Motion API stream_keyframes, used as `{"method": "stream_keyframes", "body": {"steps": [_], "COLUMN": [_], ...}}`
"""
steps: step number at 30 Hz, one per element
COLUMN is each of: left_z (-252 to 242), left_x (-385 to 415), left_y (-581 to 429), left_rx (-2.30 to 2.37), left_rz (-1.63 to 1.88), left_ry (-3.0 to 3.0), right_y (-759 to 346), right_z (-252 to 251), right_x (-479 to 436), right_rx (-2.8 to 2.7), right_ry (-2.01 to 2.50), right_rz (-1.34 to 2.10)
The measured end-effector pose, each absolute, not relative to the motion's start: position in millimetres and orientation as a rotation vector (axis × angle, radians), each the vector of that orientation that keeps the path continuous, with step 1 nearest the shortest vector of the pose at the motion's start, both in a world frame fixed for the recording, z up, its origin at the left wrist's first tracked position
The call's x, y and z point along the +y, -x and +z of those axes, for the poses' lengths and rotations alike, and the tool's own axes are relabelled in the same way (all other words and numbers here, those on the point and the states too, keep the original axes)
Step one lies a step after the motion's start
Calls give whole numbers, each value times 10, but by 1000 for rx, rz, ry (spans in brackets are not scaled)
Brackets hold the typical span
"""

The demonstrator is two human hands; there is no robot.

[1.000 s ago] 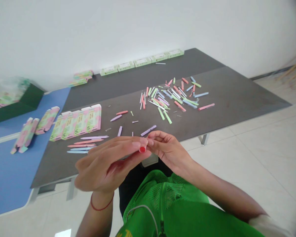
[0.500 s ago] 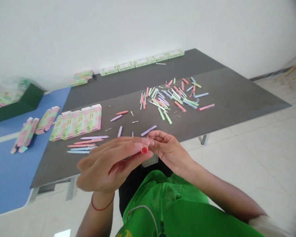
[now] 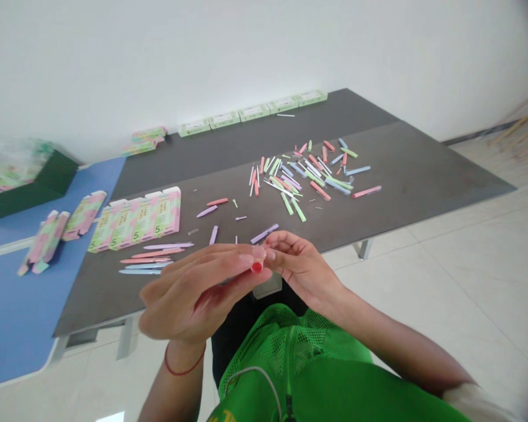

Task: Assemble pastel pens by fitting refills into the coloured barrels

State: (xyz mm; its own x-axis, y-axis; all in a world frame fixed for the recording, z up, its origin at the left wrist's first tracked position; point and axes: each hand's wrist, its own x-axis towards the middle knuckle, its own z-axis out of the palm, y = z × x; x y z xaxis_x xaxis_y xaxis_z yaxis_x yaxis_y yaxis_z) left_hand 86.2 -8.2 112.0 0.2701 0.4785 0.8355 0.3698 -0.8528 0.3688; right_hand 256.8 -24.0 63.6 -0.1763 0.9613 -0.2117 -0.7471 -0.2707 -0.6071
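Note:
My left hand (image 3: 202, 287) is closed, its thumb and fingers pinching a red pen part (image 3: 257, 268) whose round end faces me; the rest of the part is hidden by the fingers. My right hand (image 3: 301, 266) meets the left fingertips, thumb and index pressed together; what they pinch, if anything, I cannot make out. Just beyond the hands lie a purple pen barrel (image 3: 264, 233) and a shorter purple pen piece (image 3: 213, 235). Left of them, several assembled pens (image 3: 152, 259) in purple, red and blue lie side by side.
Loose pen parts (image 3: 303, 176) are scattered on the dark table (image 3: 229, 158). Pastel cartons (image 3: 136, 220) stand at the left, with flat cartons (image 3: 85, 215) on a blue table (image 3: 9, 328) beside a dark green box (image 3: 39, 181). Green boxes (image 3: 254, 111) line the wall.
Both hands keep nearly the same pose around the red pen part. The view has shifted very slightly; nothing on the table has visibly moved.

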Motion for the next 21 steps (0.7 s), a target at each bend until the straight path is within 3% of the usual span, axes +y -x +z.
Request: {"method": "stream_keyframes", "body": {"steps": [9, 14, 21], "left_z": [993, 766, 526], "left_x": [-76, -145, -90], "left_y": [-973, -1124, -1367], "left_rx": [867, 1233, 1081], "left_rz": [1843, 1726, 1430], "left_ry": [-2258, -1871, -1137], "right_y": [-2600, -2730, -2870], "right_z": [657, 659, 846], "right_x": [-173, -12, -4], "right_rx": [-408, -508, -926], "right_ry": [609, 718, 889], "right_rz": [1699, 1348, 808]}}
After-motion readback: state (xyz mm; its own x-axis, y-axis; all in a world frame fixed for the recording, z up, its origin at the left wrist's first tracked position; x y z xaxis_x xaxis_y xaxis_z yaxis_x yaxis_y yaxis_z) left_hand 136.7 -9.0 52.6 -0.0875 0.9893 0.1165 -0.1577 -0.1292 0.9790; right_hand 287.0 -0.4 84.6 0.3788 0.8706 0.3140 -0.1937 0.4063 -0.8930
